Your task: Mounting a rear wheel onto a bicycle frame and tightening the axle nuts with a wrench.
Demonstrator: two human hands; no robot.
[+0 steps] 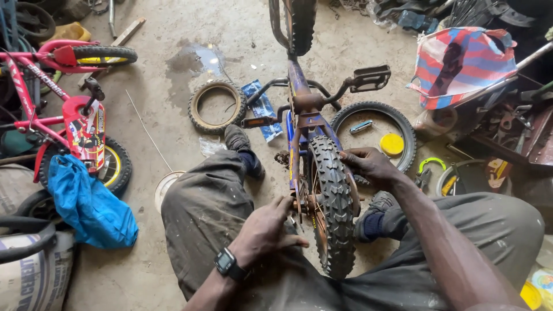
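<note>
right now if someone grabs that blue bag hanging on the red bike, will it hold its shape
Probably not. The blue bag sags in soft folds off the red bike, so it looks floppy. Its bulging bottom suggests some contents, so it may swing when lifted.

Hidden and cut off
Front wheel [299, 23] leaves the top edge; left fingers [286, 203] hide the rear hub.

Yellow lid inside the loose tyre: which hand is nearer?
Right. The right hand rests on the knobby wheel, just left of the yellow lid. The left hand is at the wheel's axle, lower and farther left.
</note>
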